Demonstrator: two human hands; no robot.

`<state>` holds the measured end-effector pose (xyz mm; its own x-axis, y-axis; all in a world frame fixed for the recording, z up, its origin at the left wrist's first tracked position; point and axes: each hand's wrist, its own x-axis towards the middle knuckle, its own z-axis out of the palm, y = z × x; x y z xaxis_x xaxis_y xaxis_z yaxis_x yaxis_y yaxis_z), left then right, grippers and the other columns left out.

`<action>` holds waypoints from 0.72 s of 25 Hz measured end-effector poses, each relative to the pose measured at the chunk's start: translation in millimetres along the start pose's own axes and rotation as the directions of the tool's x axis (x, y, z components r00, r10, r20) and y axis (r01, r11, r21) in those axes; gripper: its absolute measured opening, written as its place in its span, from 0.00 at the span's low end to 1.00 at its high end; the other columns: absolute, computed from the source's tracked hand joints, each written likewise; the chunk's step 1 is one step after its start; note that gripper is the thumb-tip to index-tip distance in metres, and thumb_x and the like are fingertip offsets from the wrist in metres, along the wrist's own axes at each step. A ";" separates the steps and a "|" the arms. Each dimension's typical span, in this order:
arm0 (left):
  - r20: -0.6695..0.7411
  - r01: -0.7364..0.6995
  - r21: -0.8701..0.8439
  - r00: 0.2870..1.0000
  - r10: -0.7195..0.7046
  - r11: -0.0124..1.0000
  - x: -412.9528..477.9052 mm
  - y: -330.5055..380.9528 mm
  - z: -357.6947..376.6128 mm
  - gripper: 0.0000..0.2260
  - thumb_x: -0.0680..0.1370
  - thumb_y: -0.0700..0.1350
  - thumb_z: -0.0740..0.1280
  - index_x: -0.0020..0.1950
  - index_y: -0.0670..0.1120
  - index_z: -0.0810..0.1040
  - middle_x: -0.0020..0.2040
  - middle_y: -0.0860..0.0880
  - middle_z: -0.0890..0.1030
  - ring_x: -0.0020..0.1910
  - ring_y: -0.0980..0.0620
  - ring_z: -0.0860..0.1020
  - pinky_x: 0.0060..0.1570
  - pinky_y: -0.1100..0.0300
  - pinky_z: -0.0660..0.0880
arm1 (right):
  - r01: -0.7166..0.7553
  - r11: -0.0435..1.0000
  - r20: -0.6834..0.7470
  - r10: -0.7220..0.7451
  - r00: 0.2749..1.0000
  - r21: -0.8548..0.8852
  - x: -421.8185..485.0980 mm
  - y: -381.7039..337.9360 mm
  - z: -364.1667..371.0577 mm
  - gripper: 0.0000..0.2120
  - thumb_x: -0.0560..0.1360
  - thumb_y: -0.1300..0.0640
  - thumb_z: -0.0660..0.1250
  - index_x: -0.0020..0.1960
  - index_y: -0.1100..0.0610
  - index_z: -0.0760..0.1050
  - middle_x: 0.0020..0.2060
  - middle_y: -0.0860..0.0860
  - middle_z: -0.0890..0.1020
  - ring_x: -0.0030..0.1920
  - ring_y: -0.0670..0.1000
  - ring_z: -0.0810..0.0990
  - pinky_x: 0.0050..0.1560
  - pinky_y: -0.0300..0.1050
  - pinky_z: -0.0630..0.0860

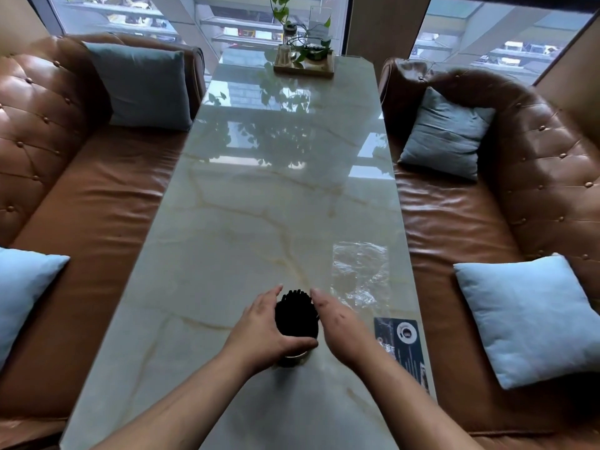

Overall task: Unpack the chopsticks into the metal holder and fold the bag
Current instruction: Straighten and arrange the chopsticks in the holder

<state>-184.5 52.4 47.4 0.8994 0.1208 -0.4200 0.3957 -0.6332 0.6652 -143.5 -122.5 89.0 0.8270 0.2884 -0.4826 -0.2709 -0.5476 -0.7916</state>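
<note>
A bundle of black chopsticks (296, 315) stands upright in the metal holder (293, 358) on the marble table (259, 206); only the holder's lower rim shows under my fingers. My left hand (267, 332) wraps the bundle from the left, with its thumb across the front. My right hand (337, 323) rests against the right side of the chopsticks, fingers straight. The empty clear plastic bag (360, 271) lies flat and crinkled on the table, just beyond my right hand.
A dark printed card (402, 345) lies near the table's right edge. A wooden tray (303, 64) with a plant and glassware stands at the far end. Brown leather sofas (454, 222) with blue cushions (526, 316) flank both sides.
</note>
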 end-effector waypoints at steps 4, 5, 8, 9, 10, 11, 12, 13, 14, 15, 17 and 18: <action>-0.105 0.000 0.051 0.994 0.005 0.999 13.1 15.2 9.3 0.48 0.57 0.72 0.67 0.76 0.57 0.69 0.72 0.54 0.75 0.72 0.50 0.70 0.74 0.49 0.66 | -0.040 0.972 0.066 0.025 0.998 0.232 -1.7 17.9 17.0 0.18 0.88 0.46 0.52 0.63 0.39 0.81 0.59 0.31 0.84 0.62 0.28 0.76 0.61 0.23 0.68; -0.114 -0.019 0.085 0.993 0.029 0.996 15.8 16.6 10.7 0.44 0.58 0.71 0.66 0.73 0.57 0.72 0.70 0.55 0.77 0.70 0.51 0.71 0.73 0.49 0.67 | -0.042 0.967 0.051 0.030 0.998 0.251 -1.4 22.7 17.9 0.19 0.87 0.45 0.52 0.71 0.44 0.76 0.66 0.34 0.80 0.66 0.28 0.73 0.66 0.24 0.66; -0.147 -0.098 0.124 0.982 0.116 0.987 21.1 17.3 16.2 0.32 0.61 0.70 0.68 0.62 0.57 0.81 0.59 0.58 0.82 0.62 0.53 0.77 0.67 0.51 0.71 | -0.033 0.969 0.025 0.028 0.999 0.245 -0.3 24.8 14.0 0.25 0.87 0.45 0.52 0.82 0.51 0.62 0.74 0.37 0.70 0.69 0.26 0.67 0.69 0.23 0.61; -0.151 -0.118 0.115 0.979 0.135 0.986 22.0 17.4 18.2 0.29 0.63 0.69 0.69 0.59 0.58 0.82 0.56 0.59 0.83 0.60 0.55 0.78 0.65 0.53 0.73 | -0.042 0.971 0.022 0.038 0.999 0.236 1.5 26.9 12.3 0.26 0.87 0.44 0.52 0.82 0.51 0.62 0.75 0.39 0.70 0.73 0.31 0.67 0.73 0.28 0.61; -0.151 -0.135 0.093 0.977 0.148 0.986 22.5 17.4 20.2 0.25 0.65 0.67 0.71 0.57 0.58 0.83 0.54 0.60 0.84 0.57 0.57 0.79 0.62 0.55 0.74 | -0.051 0.972 0.017 0.048 0.999 0.230 2.6 27.6 10.6 0.26 0.87 0.43 0.52 0.82 0.51 0.62 0.77 0.42 0.70 0.75 0.36 0.66 0.75 0.31 0.60; -0.145 -0.145 0.038 0.978 0.149 0.989 22.6 17.5 22.1 0.20 0.66 0.65 0.73 0.55 0.58 0.85 0.51 0.61 0.85 0.55 0.59 0.80 0.60 0.56 0.76 | -0.053 0.973 0.012 0.051 0.999 0.224 4.0 28.1 8.7 0.26 0.86 0.43 0.53 0.82 0.51 0.63 0.77 0.44 0.69 0.76 0.37 0.65 0.74 0.30 0.59; -0.136 -0.134 -0.067 0.983 0.124 0.989 22.0 18.3 24.2 0.16 0.68 0.61 0.75 0.53 0.59 0.85 0.49 0.61 0.86 0.52 0.61 0.82 0.56 0.57 0.78 | -0.050 0.975 0.007 0.050 0.999 0.217 4.7 28.3 7.1 0.25 0.87 0.43 0.53 0.81 0.50 0.65 0.77 0.43 0.69 0.75 0.36 0.64 0.72 0.28 0.58; -0.120 -0.099 -0.202 0.990 0.075 0.974 21.1 19.1 26.4 0.12 0.69 0.58 0.77 0.51 0.59 0.86 0.46 0.62 0.87 0.49 0.62 0.83 0.53 0.57 0.80 | -0.049 0.975 0.009 0.048 0.999 0.215 5.5 29.8 6.3 0.23 0.87 0.44 0.53 0.79 0.48 0.69 0.76 0.42 0.71 0.74 0.34 0.66 0.71 0.28 0.59; -0.108 -0.047 -0.318 0.994 0.013 0.947 20.7 20.4 28.0 0.10 0.69 0.55 0.78 0.49 0.59 0.87 0.44 0.62 0.87 0.47 0.63 0.84 0.52 0.58 0.81 | -0.045 0.977 0.013 0.043 0.999 0.209 5.5 31.4 5.9 0.18 0.87 0.46 0.54 0.74 0.43 0.74 0.73 0.39 0.75 0.71 0.33 0.69 0.70 0.30 0.62; -0.108 0.003 -0.406 0.993 -0.051 0.914 21.0 21.2 29.3 0.09 0.68 0.53 0.79 0.47 0.58 0.87 0.43 0.62 0.87 0.46 0.63 0.85 0.50 0.59 0.81 | -0.032 0.983 0.016 0.029 0.999 0.183 4.9 31.7 5.5 0.16 0.87 0.48 0.55 0.67 0.37 0.78 0.68 0.38 0.79 0.68 0.32 0.74 0.68 0.33 0.67; -0.129 0.071 -0.522 0.978 -0.161 0.850 21.4 22.7 30.7 0.12 0.64 0.52 0.78 0.47 0.56 0.87 0.43 0.62 0.87 0.43 0.63 0.85 0.47 0.63 0.80 | 0.005 0.992 0.003 -0.006 1.000 0.124 2.1 30.6 4.9 0.18 0.84 0.52 0.58 0.62 0.34 0.80 0.62 0.38 0.84 0.64 0.35 0.79 0.67 0.39 0.74; -0.139 0.085 -0.563 0.971 -0.195 0.822 21.5 23.5 30.7 0.13 0.63 0.52 0.77 0.47 0.54 0.87 0.43 0.61 0.87 0.43 0.62 0.85 0.45 0.64 0.80 | 0.037 0.997 -0.020 -0.036 0.999 0.071 1.0 28.9 4.9 0.19 0.82 0.54 0.59 0.65 0.36 0.80 0.63 0.39 0.84 0.64 0.37 0.79 0.67 0.42 0.75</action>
<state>-161.6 16.6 35.0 0.8219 0.3469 -0.4518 0.5059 -0.0801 0.8589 -153.0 -134.2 63.8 0.8460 0.2920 -0.4461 -0.2740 -0.4795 -0.8337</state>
